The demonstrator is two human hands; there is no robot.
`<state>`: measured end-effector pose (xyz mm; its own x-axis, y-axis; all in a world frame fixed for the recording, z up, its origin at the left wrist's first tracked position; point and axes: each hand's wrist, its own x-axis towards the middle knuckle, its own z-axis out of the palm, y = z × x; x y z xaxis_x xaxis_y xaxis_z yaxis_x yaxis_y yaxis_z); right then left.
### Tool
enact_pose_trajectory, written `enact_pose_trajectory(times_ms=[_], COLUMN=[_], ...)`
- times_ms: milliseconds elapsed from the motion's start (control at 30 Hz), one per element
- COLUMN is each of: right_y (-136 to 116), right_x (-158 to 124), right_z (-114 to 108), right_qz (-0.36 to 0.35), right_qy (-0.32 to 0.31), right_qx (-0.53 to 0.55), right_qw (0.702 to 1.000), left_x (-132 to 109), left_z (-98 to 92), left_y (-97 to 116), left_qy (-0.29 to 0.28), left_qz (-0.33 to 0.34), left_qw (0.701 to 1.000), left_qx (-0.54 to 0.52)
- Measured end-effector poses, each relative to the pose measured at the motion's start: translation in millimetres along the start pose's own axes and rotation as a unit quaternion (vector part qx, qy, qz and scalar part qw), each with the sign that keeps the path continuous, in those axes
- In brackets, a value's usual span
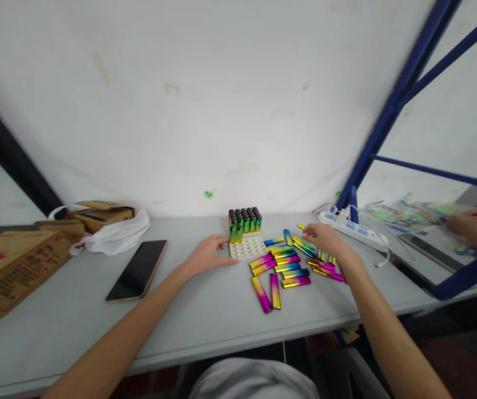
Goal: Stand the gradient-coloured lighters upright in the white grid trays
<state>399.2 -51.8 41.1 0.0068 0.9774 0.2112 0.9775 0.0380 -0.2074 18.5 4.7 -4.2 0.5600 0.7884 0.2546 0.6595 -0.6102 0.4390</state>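
A white tray with rows of round sockets stands on the grey table. Upright lighters with dark tops and green-yellow bodies fill its back rows. My left hand is at the tray's left edge, thumb and fingers apart, holding nothing I can see. Loose lighters, shiny in yellow, magenta, green and blue, lie scattered to the right of the tray. Over their far right side hovers my right hand, fingers curved and slightly apart. A yellow end of one piece shows by its fingertips; the rest is hidden.
A dark phone lies at left, near a white plastic bag and cardboard boxes. At right are a white power strip and a blue metal frame. Beyond it, another person's hands are over small items.
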Motion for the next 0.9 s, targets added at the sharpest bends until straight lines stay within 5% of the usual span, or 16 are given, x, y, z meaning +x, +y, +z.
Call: enact_pose_trajectory(times_ms=[200, 333, 467, 567, 667, 800, 900], right_y=[22, 23, 14, -9, -42, -89, -116], right_x=[-11, -11, -6, 4, 16, 32, 40], right_z=[20, 24, 15, 9, 5, 5, 15], right_qz=[0.027, 0.03, 0.03, 0.018, 0.014, -0.045, -0.083], right_qy=[-0.092, 0.005, 0.108, 0.174, 0.201, 0.098, 0.021], right_qx=[-0.054, -0.012, 0.163, 0.339, 0.507, 0.681, 0.704], right_qw=[0.994, 0.999, 0.98, 0.924, 0.838, 0.724, 0.705], left_x=[1, 1, 0, 0, -1, 0, 0], left_z=[-1.0, -3.0, -4.2, -3.6, -2.6, -1.5, -1.3], left_y=[-1, -1, 0, -1, -2, -3, -3], left_qy=[0.007, 0.004, -0.001, 0.005, 0.003, -0.003, -0.004], left_qz=[-0.004, 0.0, -0.004, -0.008, -0.01, -0.005, -0.002], left_qw=[1.0, 1.0, 1.0, 1.0, 1.0, 1.0, 1.0], left_qx=[-0.009, -0.011, -0.014, -0.018, -0.014, -0.008, -0.004])
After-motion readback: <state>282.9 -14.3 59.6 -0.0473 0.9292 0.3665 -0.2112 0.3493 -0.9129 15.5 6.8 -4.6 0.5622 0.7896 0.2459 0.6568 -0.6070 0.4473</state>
